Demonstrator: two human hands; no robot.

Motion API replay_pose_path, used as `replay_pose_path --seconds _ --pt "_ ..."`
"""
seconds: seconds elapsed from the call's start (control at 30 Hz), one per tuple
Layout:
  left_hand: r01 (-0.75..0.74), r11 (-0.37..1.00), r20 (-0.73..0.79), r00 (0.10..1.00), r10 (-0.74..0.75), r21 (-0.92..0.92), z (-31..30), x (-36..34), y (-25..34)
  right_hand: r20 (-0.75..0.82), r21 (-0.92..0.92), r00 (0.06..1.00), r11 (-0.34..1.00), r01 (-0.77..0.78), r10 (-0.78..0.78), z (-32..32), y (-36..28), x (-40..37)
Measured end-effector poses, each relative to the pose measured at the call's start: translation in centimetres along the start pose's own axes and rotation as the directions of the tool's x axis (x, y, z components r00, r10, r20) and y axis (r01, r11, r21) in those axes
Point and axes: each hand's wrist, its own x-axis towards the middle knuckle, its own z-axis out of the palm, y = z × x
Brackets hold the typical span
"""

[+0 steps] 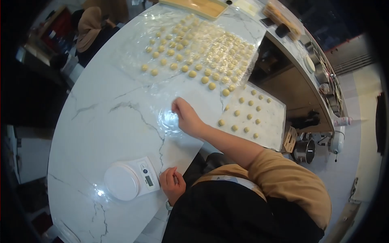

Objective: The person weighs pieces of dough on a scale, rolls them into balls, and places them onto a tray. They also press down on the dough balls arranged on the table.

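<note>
My right hand (186, 117) is closed, with curled fingers over the marble counter beside a shiny clear patch. Whatever it may hold is hidden. At the counter's near edge, my left hand (173, 184) has its fingers curled together, right beside the white digital scale (149, 180); its palm is hidden. A round white plate or lid (121, 181) sits on the scale. Beyond my right hand, many small pale yellow dough balls (192, 74) lie in rows, many under clear plastic film (133, 56). More balls rest on a lined tray (273, 129) to the right.
The marble counter (101, 133) curves around me. A yellow tray (202, 9) and a container (283, 20) are at the far side. Another person (90, 30) is at the upper left. A metal mixing bowl (304, 151) stands at the right, below counter height.
</note>
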Motion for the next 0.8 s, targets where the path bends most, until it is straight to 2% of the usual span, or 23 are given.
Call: replay_pose_path --seconds 0.07,0.1,0.13,0.2,0.27,0.3,0.37,0.4,0.43,0.47,0.53,0.57,0.6,0.67,0.7,0.73,0.8 --pt "-0.053 0.998 -0.016 0.998 0.053 0.031 0.6 0.1 -0.1 0.007 0.111 0.998 0.992 0.066 -0.067 1.8 -0.7 1.9" --pt "-0.034 0.999 -0.032 0.999 0.035 0.041 0.8 0.0 0.0 0.095 0.092 0.993 0.994 0.06 -0.069 2.1 -1.0 0.9" --pt "-0.032 0.999 -0.024 0.999 0.033 0.037 0.7 0.0 0.0 0.113 0.106 0.99 0.992 0.067 -0.079 2.0 -0.7 -0.6" --pt "-0.028 0.998 -0.02 0.999 0.029 0.049 0.3 0.3 -0.3 0.076 -0.031 0.991 0.993 0.116 -0.113 0.9 1.1 -3.3" --pt "-0.073 0.996 0.008 0.997 0.072 0.059 0.3 0.4 -0.1 0.001 -0.018 0.997 0.997 0.081 -0.081 -0.9 1.5 -1.9" --pt "-0.061 0.996 0.015 0.998 0.06 0.067 0.2 0.2 0.0 -0.002 -0.076 1.0 0.997 0.023 -0.023 -1.1 0.8 -0.8" --pt "-0.054 0.996 0.011 0.998 0.054 0.068 0.5 0.4 0.2 0.015 -0.018 1.0 1.0 0.014 -0.013 0.8 0.5 1.6" --pt "-0.039 0.996 -0.002 0.999 0.039 0.077 0.6 0.6 0.2 0.03 0.033 0.999 0.999 0.018 -0.019 1.5 0.1 2.4" --pt "-0.039 0.996 0.002 0.999 0.039 0.076 0.6 0.6 0.2 0.15 0.071 0.988 0.996 -0.053 0.042 1.3 -1.5 1.8" --pt "-0.041 0.996 0.008 0.999 0.04 0.081 0.4 0.5 0.3 0.174 0.087 0.984 0.995 -0.055 0.039 1.3 -1.2 0.4" --pt "-0.022 0.995 0.006 1.0 0.021 0.098 0.2 0.4 0.4 0.03 0.135 1.0 0.991 -0.004 0.0 0.6 0.5 -2.5" --pt "-0.02 0.996 0.001 1.0 0.02 0.087 0.4 0.6 0.5 -0.064 0.278 0.998 0.96 0.007 0.011 0.0 1.5 -3.2" --pt "-0.018 0.995 0.007 1.0 0.017 0.101 0.5 0.8 0.6 -0.063 0.292 0.998 0.956 0.002 0.017 -0.5 1.2 -3.0" --pt "0.003 0.996 0.013 1.0 -0.004 0.088 0.6 0.9 1.0 -0.022 0.004 1.0 1.0 -0.013 0.014 -2.0 0.1 -2.8" --pt "-0.017 0.996 0.023 1.0 0.015 0.088 0.8 0.9 1.1 -0.002 -0.068 0.998 0.996 0.063 -0.063 -1.6 0.5 -2.7" --pt "-0.05 0.998 0.037 0.998 0.049 0.031 1.1 1.0 1.3 -0.025 -0.072 0.998 0.995 0.062 -0.064 -1.7 -0.1 -1.8" --pt "-0.094 0.995 0.078 0.992 0.097 -0.041 2.6 1.2 2.6 0.253 0.049 0.956 0.985 -0.165 0.147 -3.2 -1.1 -0.8"
